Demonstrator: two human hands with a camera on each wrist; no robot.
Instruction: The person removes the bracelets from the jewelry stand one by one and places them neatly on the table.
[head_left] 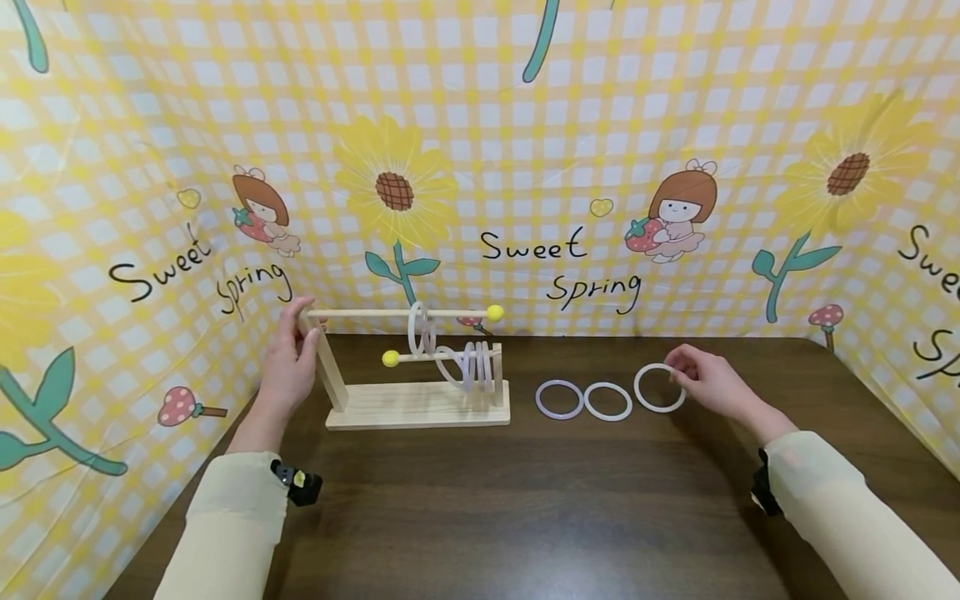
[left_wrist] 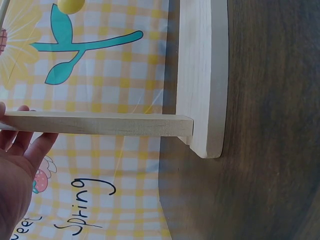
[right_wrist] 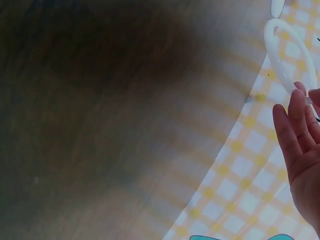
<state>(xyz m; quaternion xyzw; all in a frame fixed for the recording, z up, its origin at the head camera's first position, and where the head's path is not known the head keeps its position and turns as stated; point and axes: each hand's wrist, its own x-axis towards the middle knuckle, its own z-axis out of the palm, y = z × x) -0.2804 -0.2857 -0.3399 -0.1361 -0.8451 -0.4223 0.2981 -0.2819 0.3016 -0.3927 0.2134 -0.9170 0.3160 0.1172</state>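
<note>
Backdrop: checked yellow-and-white cloth point(head_left: 480, 150) behind and beside the work, printed with sunflowers point(head_left: 394, 191).
Surface: dark wood-grain table point(head_left: 525, 508).
Wooden ring stand point(head_left: 420, 407): upright on the table; two rods, rings threaded on both. Probably light and stiff; best steadied by a post or the base.
Left hand point(head_left: 288, 367): grips the top of the stand's left post point(head_left: 328, 371), fingers and thumb around it.
Right hand point(head_left: 711, 382): pinches the held white ring point(head_left: 658, 409) by its right rim, right of the stand. Whether the ring clears the table, cannot tell.
Loose rings: purple ring point(head_left: 559, 417) and second white ring point(head_left: 609, 418), flat on the table between stand and right hand.
Ring handling: likely light, rigid, smooth plastic, perhaps a little slippery; a rim pinch should suffice.
Yellow balls: cap the upper rod's right end and lower rod's left end.
Writing: "Sweet Spring" on the cloth, repeated; no brand legible.
</note>
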